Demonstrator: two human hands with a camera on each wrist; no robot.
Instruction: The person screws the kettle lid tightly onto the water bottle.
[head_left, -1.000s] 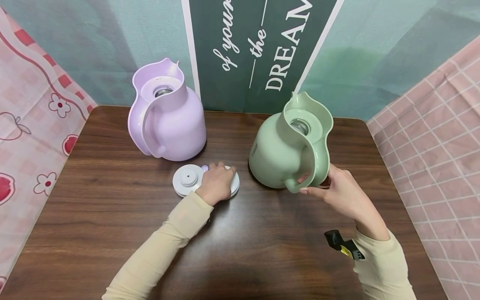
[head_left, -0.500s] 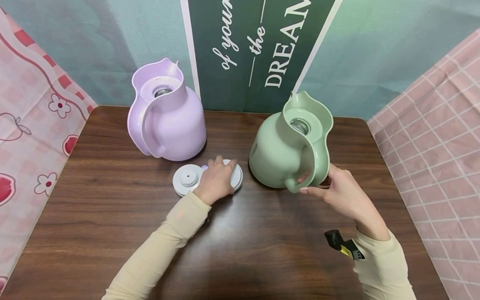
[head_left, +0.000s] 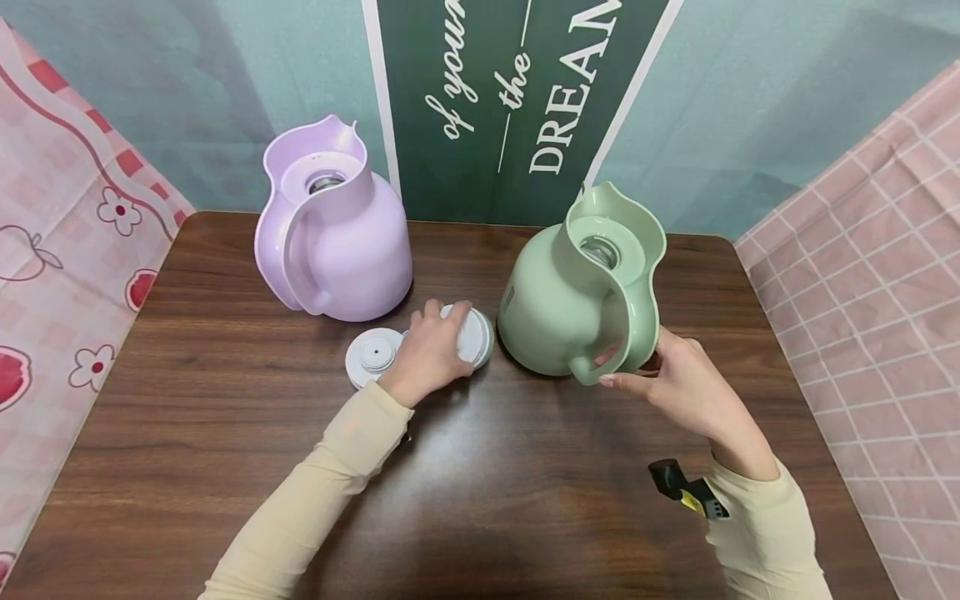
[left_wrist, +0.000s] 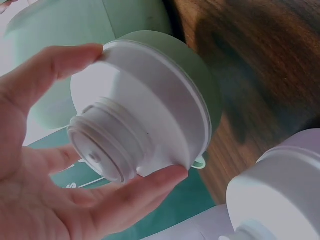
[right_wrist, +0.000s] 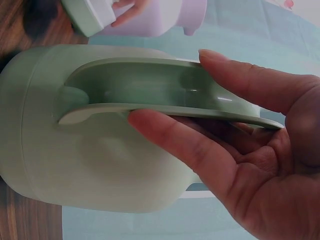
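My left hand point(head_left: 429, 350) pinches a green-rimmed white jug lid point(head_left: 476, 337) between thumb and fingers. In the left wrist view the lid's ribbed stopper point(left_wrist: 105, 142) points toward the palm, and the lid is tilted up over the table. A second lid, white with a lilac rim point(left_wrist: 287, 182), lies partly behind the left hand; its stopper side faces up in the head view. To the right stands a green vacuum jug point(head_left: 555, 308), upright, with its mouth uncovered. My right hand point(head_left: 686, 383) holds this jug's handle point(right_wrist: 165, 110), thumb on one side and fingers on the other.
A lilac vacuum jug point(head_left: 367, 250), also uncovered, stands upright at the back left of the wooden table point(head_left: 525, 492). Cloth with white lettering point(head_left: 517, 100) hangs right behind the table. Patterned pink cloths flank both sides.
My left hand has lifted the green-rimmed lid and tilted it, shifting slightly right and away, toward the green jug. The right hand and both jugs have stayed where they were.
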